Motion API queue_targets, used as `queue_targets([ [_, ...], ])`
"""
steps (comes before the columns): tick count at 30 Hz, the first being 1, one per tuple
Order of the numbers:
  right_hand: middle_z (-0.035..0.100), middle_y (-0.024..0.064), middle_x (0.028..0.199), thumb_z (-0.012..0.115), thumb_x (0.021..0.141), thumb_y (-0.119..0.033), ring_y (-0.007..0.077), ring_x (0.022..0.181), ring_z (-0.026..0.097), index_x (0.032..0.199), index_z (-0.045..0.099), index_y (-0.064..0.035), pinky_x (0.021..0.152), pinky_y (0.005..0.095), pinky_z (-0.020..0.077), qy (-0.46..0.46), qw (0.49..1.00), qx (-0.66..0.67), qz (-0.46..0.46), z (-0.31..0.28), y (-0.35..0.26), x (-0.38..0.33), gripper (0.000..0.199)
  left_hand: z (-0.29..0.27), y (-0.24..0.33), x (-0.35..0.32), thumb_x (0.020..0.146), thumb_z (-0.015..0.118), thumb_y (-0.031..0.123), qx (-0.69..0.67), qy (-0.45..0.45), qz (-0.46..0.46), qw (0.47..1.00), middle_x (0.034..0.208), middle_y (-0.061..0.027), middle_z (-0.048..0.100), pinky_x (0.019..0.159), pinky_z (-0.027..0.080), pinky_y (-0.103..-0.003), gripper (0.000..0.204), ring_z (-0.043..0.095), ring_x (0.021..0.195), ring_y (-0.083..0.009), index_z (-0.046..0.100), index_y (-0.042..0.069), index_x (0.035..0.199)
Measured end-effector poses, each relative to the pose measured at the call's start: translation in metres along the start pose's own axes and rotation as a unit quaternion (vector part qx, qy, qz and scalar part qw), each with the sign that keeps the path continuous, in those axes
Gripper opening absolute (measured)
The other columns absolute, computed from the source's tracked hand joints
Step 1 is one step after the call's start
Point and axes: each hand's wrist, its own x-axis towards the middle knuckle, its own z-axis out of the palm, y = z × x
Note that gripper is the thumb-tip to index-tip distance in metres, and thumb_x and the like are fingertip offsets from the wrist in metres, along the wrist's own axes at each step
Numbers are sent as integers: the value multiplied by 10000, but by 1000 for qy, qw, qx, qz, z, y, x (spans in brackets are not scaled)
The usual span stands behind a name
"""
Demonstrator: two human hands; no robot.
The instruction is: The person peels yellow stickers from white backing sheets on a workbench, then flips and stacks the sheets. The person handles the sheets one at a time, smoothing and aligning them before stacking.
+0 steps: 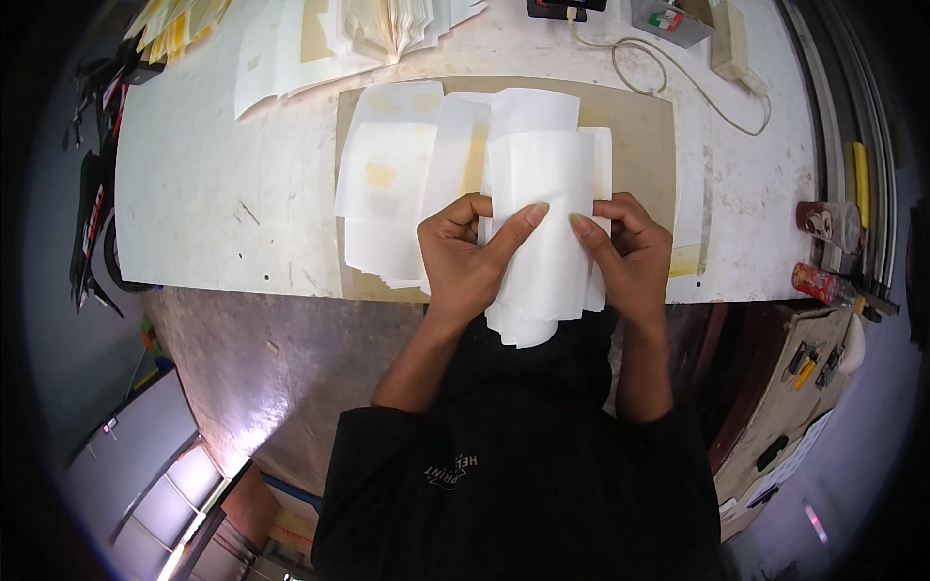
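Observation:
A stack of white paper sheets point(540, 257) is held between my two hands at the table's front edge, its lower end hanging past the edge. The stack bows slightly, with its sheets fanned at top and bottom. My left hand point(470, 247) grips its left side, thumb on top and fingers underneath. On the right side, my right hand point(628, 250) pinches it the same way, its thumb pressing the top sheet. Left of the held stack, more white sheets with yellowish patches point(387, 179) lie spread on a tan board point(647, 131).
Further back on the white table point(194, 213) is a thick fanned pile of paper point(378, 29). A grey box point(673, 21), a cable point(630, 48) and a white power strip point(736, 58) sit at the back right. A cup point(828, 225) and a red bottle point(823, 284) stand by the right edge.

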Motion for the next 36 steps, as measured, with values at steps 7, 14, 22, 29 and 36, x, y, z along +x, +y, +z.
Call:
queue_targets([
  [7,645,46,891,728,902,-34,70,775,581,959,691,50,680,211,468,-1,999,14,42,-4,-2,3,108,-16,-6,1,922,695,18,-74,-21,-50,996,850,-111,728,632,532,-216,96,653,714,-77,677,-71,890],
  [14,643,46,889,722,906,-30,67,784,576,948,683,51,684,212,467,11,997,62,51,0,-3,4,99,3,7,2,964,618,4,-91,29,-3,995,939,-95,701,640,456,-183,107,596,747,-47,638,-64,1044],
  [22,627,67,907,750,863,8,89,801,598,952,680,29,680,216,474,42,995,-58,-68,14,2,1,115,-10,-8,-1,926,680,11,-8,-34,35,999,818,-32,661,597,406,-195,69,543,691,-37,696,-55,915],
  [29,617,63,894,750,875,-25,83,797,598,939,682,35,657,208,469,16,998,-48,-41,8,0,1,111,-7,-2,3,884,753,45,29,-10,1,1000,778,-62,709,599,483,-209,140,598,676,-51,683,-28,787],
  [36,604,39,864,737,891,-34,62,727,555,922,677,39,636,199,446,2,1000,-16,-17,9,-1,2,100,-6,-2,5,888,755,60,20,-1,-8,1000,748,-57,705,573,497,-218,143,605,648,-52,688,-21,791],
])
